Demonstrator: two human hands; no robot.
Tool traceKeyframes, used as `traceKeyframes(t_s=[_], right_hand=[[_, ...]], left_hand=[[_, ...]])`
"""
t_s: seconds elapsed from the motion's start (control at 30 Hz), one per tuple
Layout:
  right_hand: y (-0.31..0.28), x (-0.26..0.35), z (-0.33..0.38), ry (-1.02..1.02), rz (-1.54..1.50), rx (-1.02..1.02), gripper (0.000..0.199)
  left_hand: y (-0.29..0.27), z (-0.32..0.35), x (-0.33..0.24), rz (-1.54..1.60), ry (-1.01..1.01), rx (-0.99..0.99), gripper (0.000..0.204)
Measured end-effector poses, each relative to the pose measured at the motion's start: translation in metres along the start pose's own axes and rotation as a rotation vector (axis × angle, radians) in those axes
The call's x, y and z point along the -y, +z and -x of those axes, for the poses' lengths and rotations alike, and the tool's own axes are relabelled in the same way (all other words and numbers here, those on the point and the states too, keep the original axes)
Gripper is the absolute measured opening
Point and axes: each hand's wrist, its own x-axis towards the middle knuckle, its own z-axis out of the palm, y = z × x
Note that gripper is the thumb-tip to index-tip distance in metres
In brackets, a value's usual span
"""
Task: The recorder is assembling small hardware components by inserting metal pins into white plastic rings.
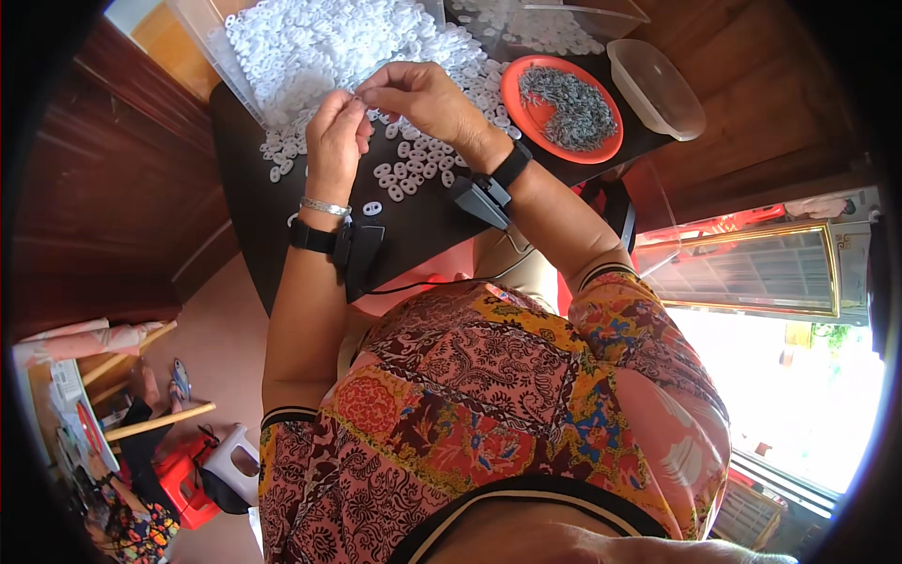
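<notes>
My left hand (335,132) and my right hand (413,99) meet over the dark table, fingertips pinched together. Whatever sits between them is too small and hidden to make out. Below and beside them lie loose white oval plastic pieces with two holes (413,169), spread over the tabletop. One such oval piece (372,208) rests apart, near my left wrist. Just beyond the hands, a large heap of the same white pieces (329,42) fills a clear plastic bin (209,47). Each wrist wears a black strap with a small device.
Right of my right hand stands a red plate (510,89) of small grey metal pieces (578,117). Beside it is a clear plastic tub (658,89); another clear container (587,11) is behind. The table edge (246,221) runs along the left. A person and stools (188,479) are at lower left.
</notes>
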Motion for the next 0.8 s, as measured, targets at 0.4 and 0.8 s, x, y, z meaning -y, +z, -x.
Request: traceKeyframes(t_s=[0.4, 0.8], right_hand=[[-0.096, 0.038, 0.035, -0.11, 0.836, -0.184, 0.023], [-0.173, -0.021, 0.05, 0.192, 1.522, 0.111, 0.027]], left_hand=[[-0.004, -0.005, 0.012, -0.029, -0.03, -0.124, 0.013], [-0.003, -0.009, 0.016, -0.056, -0.057, -0.076, 0.013]])
